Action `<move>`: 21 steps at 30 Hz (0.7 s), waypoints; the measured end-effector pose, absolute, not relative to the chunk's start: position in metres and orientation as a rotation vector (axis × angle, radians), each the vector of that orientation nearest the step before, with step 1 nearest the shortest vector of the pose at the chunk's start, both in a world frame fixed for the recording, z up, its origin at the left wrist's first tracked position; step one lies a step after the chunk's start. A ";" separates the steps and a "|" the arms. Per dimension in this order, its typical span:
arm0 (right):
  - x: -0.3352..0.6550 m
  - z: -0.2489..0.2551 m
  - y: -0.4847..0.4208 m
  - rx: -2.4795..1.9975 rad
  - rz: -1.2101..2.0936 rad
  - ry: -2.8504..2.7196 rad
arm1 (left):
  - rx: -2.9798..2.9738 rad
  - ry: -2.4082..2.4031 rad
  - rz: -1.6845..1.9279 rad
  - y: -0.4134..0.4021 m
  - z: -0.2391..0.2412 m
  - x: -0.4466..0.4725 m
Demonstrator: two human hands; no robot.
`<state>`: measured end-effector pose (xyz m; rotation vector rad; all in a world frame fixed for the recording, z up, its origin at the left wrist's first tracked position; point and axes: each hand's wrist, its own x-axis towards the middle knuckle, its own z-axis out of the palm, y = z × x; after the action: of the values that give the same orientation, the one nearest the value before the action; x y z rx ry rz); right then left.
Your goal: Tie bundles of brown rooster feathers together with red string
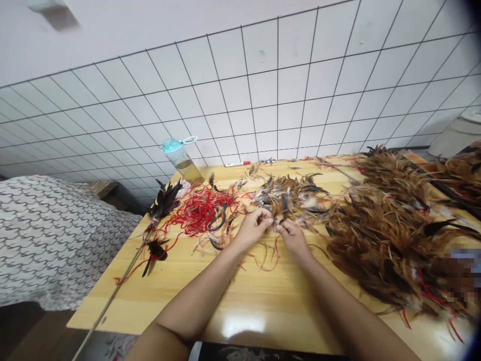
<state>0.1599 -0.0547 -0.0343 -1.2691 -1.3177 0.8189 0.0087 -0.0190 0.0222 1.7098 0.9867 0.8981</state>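
Note:
In the middle of the table my left hand (256, 226) pinches the base of a small bunch of brown feathers (279, 208), its fingers closed. Close beside it, my right hand (294, 239) is also closed in a pinch, thumb against fingertips. A thin red string (277, 253) hangs from its fingertips and curls onto the wood. Just beyond both hands lies a loose heap of brown, black and pale feathers (296, 193). To the left of my left hand spreads a tangle of red strings (199, 210).
Large brown feather bundles (376, 235) cover the table's right side. On the left, a thin stick (112, 296) with black feathers (165, 200) overhangs the table (263, 306). A bottle with a blue lid (184, 160) and a marker (236, 164) are near the tiled wall (259, 105).

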 end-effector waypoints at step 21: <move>0.173 -0.028 -0.058 -1.177 1.158 -1.051 | 2.586 1.509 0.628 0.020 0.000 -0.031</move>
<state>0.1730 -0.0580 -0.0284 -1.1766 -1.0507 1.1576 -0.0313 0.0204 -0.0001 2.5861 1.5089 0.6282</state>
